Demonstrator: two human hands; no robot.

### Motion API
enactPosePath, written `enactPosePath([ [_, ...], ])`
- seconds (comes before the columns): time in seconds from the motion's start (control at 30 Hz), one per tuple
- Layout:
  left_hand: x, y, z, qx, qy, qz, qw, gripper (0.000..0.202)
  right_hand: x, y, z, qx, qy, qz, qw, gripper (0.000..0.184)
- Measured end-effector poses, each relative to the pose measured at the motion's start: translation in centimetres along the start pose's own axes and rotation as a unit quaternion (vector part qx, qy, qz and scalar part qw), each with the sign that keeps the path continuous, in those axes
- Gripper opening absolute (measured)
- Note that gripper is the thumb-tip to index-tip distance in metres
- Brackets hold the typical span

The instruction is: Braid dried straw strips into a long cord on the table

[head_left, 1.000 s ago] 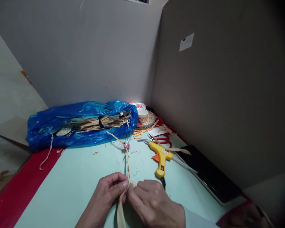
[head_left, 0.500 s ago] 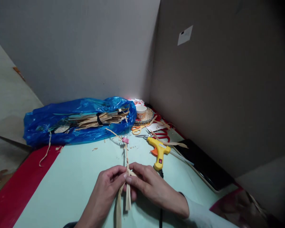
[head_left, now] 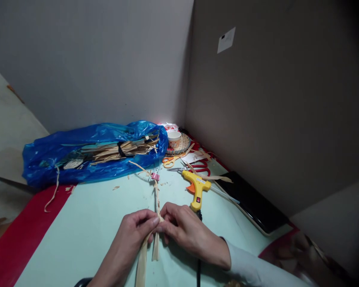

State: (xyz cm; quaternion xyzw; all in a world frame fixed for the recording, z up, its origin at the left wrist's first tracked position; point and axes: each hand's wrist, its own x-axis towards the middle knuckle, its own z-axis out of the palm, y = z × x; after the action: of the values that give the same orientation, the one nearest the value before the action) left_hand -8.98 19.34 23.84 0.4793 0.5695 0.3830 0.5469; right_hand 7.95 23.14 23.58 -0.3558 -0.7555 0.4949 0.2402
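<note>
Left hand (head_left: 137, 229) and right hand (head_left: 185, 227), together, pinch the narrow, tan, fibrous braid (head_left: 157, 195); its long axis runs forward, neither nearer.

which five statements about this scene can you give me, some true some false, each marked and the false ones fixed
1. The left hand and right hand both pinch the pale braid. True.
2. The pink binder clip is between the two hands. False: the pink binder clip is on the braid, beyond both hands.
3. The yellow glue gun lies to the right of the braid. True.
4. The patterned cup lies on its side. False: the patterned cup stands upright.
5. A black band wraps the bundle of dry strips in the blue plastic bag. True.
</note>
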Motion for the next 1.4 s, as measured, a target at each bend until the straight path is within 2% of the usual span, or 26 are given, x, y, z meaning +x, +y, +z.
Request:
enactPosePath([
  [0.13,0.1,0.4,0.1,0.027,-0.001,-0.014,1.000,0.027,-0.3,-0.9,-0.5,-0.033,-0.022,-0.022,0.999,0.019],
  [0.33,-0.1,0.8,0.0,0.104,0.024,0.023,0.994,0.027,-0.1,-0.8,-0.9,-0.068,-0.012,-0.012,0.998,0.020],
  [0.43,0.0,0.8,0.0,0.078,0.008,0.016,0.997,0.030,-0.1,-0.8,-0.8,-0.051,-0.002,-0.003,0.999,0.018],
  [0.53,0.2,0.4,0.1,0.009,-0.003,-0.011,1.000,0.030,-0.1,-0.9,-0.6,-0.056,0.006,0.002,0.998,0.015],
  [0.67,0.3,-0.4,0.4,-0.042,0.020,-0.032,0.998,0.036,-0.1,-0.6,-0.2,-0.155,0.031,-0.025,0.987,0.014],
  [0.77,0.5,-1.0,0.6,-0.058,0.037,-0.039,0.997,0.040,-0.1,-0.4,0.1,-0.204,0.027,-0.047,0.977,0.017],
  [0.87,0.9,-1.4,0.5,-0.081,0.029,-0.048,0.995,0.037,-0.1,-0.3,0.6,-0.229,0.072,-0.046,0.970,0.021],
  [0.93,1.1,-1.5,0.4,-0.075,0.030,-0.027,0.996,0.035,-0.1,-0.3,1.3,-0.265,0.121,-0.056,0.955,0.029],
  [1.0,1.2,-1.4,0.3,-0.055,0.032,0.005,0.998,0.033,0.0,-0.3,1.9,-0.304,0.140,-0.071,0.940,0.031],
  [1.07,1.2,-1.2,0.1,-0.038,0.037,0.020,0.998,0.031,-0.1,-0.3,2.2,-0.314,0.128,-0.072,0.938,0.026],
  [1.23,0.9,-0.7,0.0,0.007,0.050,0.033,0.998,0.031,-0.1,-0.6,1.0,-0.253,0.067,-0.049,0.964,0.020],
  [1.4,1.0,-0.6,0.2,0.044,0.053,0.038,0.997,0.032,0.1,-1.4,-0.5,-0.280,0.057,-0.029,0.958,0.020],
])
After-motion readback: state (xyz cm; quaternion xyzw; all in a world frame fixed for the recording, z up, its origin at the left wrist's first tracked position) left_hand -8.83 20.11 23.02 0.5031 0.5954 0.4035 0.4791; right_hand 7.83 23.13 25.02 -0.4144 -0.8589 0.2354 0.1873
